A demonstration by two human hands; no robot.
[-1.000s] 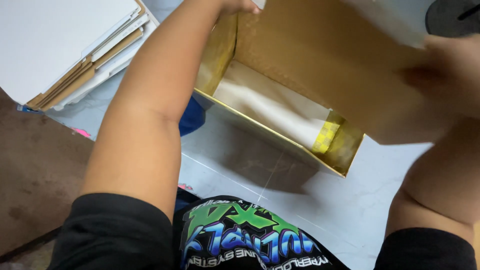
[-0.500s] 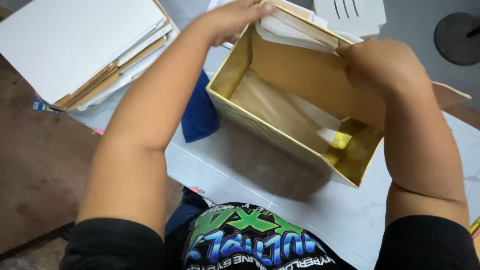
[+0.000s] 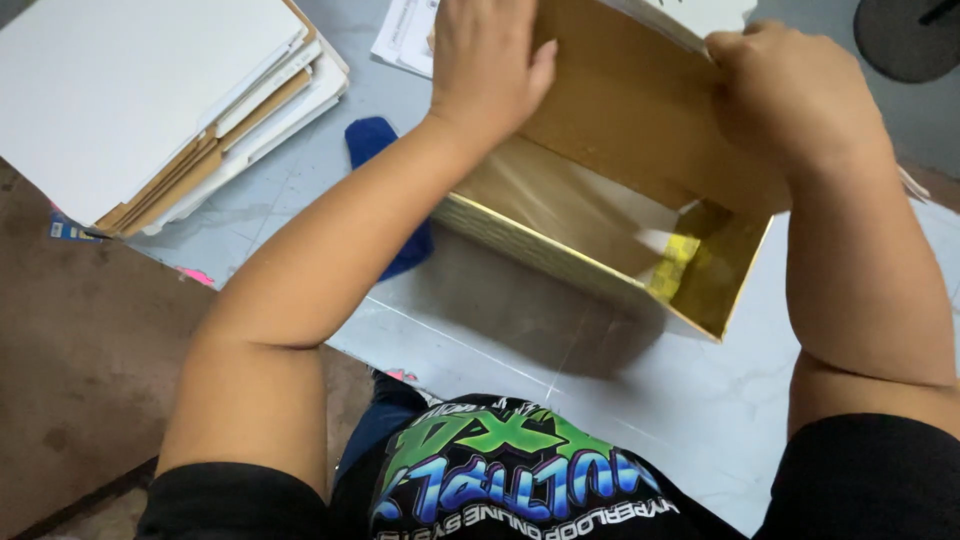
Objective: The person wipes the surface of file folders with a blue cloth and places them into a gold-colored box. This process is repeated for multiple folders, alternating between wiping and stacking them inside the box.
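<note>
Head view, looking down on a grey-white table (image 3: 640,420).

Near the middle, an open gold box (image 3: 610,190), tilted, inner walls shiny and golden, one outer side with a fine striped pattern. Standing on the table, between both forearms, opening turned toward the camera. Inside, a strip of yellow tape (image 3: 672,268) in the lower right corner.

Left hand (image 3: 487,62) laid flat on the upper left wall of the box, fingers stretched and close together, palm pressing against the cardboard; thumb side over the edge. Open and pressing, not closed around anything.

Right hand (image 3: 790,95) at the upper right wall of the box, fingers curled over the top edge, knuckles toward the camera. Gripping the wall, though fingertips hidden behind the cardboard, so exact grip not fully visible.

At the far top edge of the box, white paper sheets (image 3: 690,15), touching or just behind the rim; hard to tell which.

To the upper left, a stack of flat white and brown cardboard sheets (image 3: 150,100), well apart from the box. Just beside the left forearm, a dark blue cloth (image 3: 385,150), partly hidden under the arm. More printed papers (image 3: 405,35) near the left hand. At top right, a dark round object (image 3: 910,35), only partly in frame.

At the bottom, a black shirt with green and blue print (image 3: 510,480).
</note>
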